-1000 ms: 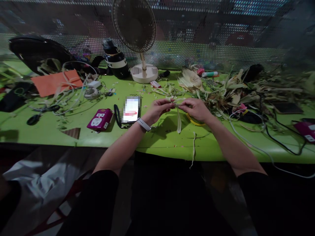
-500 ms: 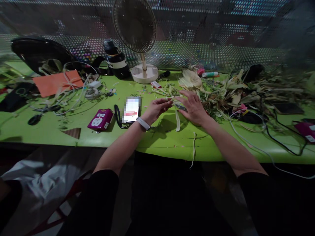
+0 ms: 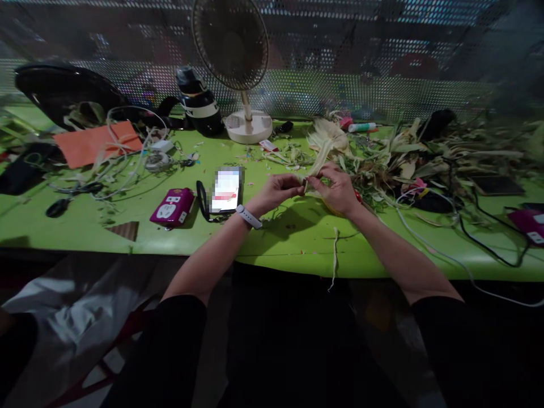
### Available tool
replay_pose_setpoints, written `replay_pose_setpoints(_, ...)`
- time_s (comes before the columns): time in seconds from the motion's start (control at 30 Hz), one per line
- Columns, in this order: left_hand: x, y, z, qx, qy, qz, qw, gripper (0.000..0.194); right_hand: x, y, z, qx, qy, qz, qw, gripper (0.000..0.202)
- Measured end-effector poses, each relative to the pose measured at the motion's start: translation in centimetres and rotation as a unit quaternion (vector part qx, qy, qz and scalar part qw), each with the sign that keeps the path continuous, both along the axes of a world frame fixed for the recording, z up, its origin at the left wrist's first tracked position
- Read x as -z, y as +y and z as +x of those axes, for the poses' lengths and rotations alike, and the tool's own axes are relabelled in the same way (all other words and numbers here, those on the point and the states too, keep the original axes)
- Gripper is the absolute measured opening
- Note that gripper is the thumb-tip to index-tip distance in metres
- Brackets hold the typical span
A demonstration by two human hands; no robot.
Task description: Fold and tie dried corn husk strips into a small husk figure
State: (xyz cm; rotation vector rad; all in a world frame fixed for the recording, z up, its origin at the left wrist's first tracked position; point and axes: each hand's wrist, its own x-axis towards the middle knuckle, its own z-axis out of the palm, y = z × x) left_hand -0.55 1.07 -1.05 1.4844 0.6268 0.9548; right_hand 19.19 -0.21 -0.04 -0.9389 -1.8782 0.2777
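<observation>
My left hand [image 3: 280, 191] and my right hand [image 3: 335, 187] meet over the green table [image 3: 280, 243], fingertips nearly touching. Between them is a pale strip of dried husk [image 3: 319, 161], which rises up and to the right from the fingers. Both hands pinch its lower end. Something with a red part [image 3: 358, 196] shows beside my right palm, mostly hidden by the hand. A thin pale strip [image 3: 335, 258] lies nearer me, hanging over the table's front edge.
A phone [image 3: 226, 190] and a purple socket block [image 3: 173, 207] lie left of my hands. Behind stand a fan [image 3: 249, 127] and a black bottle [image 3: 202, 107]. Husks and dry leaves [image 3: 395, 158] are heaped at the right. A white cable [image 3: 442, 255] crosses the right front.
My hands have come closer together, and the husk strip now points upward instead of hanging down. The grey tool seen at my right fingers is no longer visible there.
</observation>
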Motion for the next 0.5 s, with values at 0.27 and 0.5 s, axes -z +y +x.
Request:
replay_pose_setpoints(0.27, -0.4, -0.2, -0.2, 0.01, -0.03, 0.013, 0.999, 0.028, 0.0, -0.3, -0.5, -0.021, 0.057, -0.122, 0.991, 0.036)
replay_pose_setpoints(0.5, 0.0, -0.7, 0.8, -0.05, -0.049, -0.015, 0.997, 0.04, 0.1, -1.2, -1.6, 0.005, 0.078, -0.106, 0.991, 0.045)
